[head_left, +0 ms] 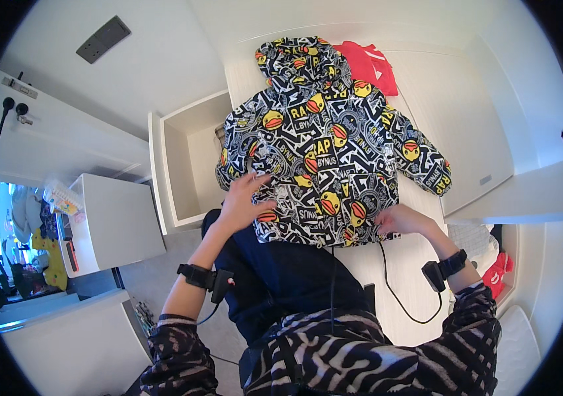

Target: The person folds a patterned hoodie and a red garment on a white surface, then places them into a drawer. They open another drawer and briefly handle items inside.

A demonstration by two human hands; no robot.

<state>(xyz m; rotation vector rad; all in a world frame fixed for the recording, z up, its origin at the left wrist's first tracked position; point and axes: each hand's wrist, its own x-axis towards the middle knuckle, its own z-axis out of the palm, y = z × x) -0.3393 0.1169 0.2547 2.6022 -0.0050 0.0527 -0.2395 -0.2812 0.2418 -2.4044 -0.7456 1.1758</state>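
A black-and-white hooded jacket (354,155) with yellow duck-like faces lies spread on the pale wooden surface, its hood pointing away from me. Its right-hand sleeve reaches out to the side, while the other sleeve drops along the left edge. My left hand (240,203) rests on the jacket's lower left part, fingers spread and holding nothing. At the lower right corner of the hem, my right hand (405,219) has its fingers bent together on the cloth. A folded red garment (368,66) shows partly from beneath the jacket, beside the hood.
An open drawer (182,142) stands left of the jacket. Further left are a white cabinet (119,221) and a door with a black handle (5,119). Clothes, including a red piece (496,276), lie in an opening at the right. A black cable (403,311) hangs from my right wrist band.
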